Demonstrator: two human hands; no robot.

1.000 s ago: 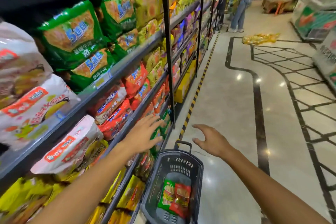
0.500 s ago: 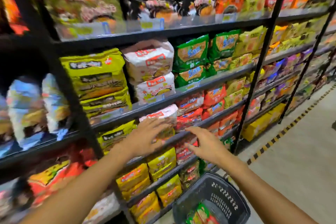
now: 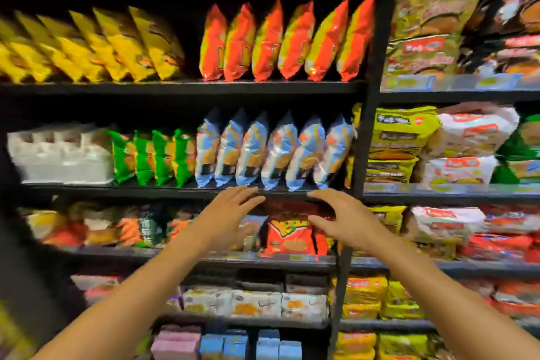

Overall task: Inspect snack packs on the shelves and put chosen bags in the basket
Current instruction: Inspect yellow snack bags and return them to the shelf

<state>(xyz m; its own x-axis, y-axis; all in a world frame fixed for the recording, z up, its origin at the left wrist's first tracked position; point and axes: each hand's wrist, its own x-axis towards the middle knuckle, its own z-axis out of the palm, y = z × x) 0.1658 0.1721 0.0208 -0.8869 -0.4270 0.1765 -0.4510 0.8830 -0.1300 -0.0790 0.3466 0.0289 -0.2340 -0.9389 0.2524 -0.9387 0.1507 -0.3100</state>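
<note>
I face dark shelves packed with snack bags. Both my arms reach forward at the level of the third shelf. My left hand (image 3: 225, 216) is open with fingers spread, just below the row of blue-and-white bags (image 3: 271, 152). My right hand (image 3: 340, 219) is open too, its fingers pointing left beside a red bag with yellow lettering (image 3: 289, 235). Neither hand holds anything. The red bag stands between the two hands. The basket is out of view.
Orange-red bags (image 3: 286, 41) and yellow bags (image 3: 96, 44) fill the shelf above. Green bags (image 3: 155, 156) and white packs (image 3: 61, 155) sit left of the blue ones. A black upright post (image 3: 363, 137) divides off noodle packs (image 3: 403, 137) on the right.
My view has swung left from the aisle and basket to face the shelves head-on. Both hands rose and now hover in front of the red bag; the basket has left the frame.
</note>
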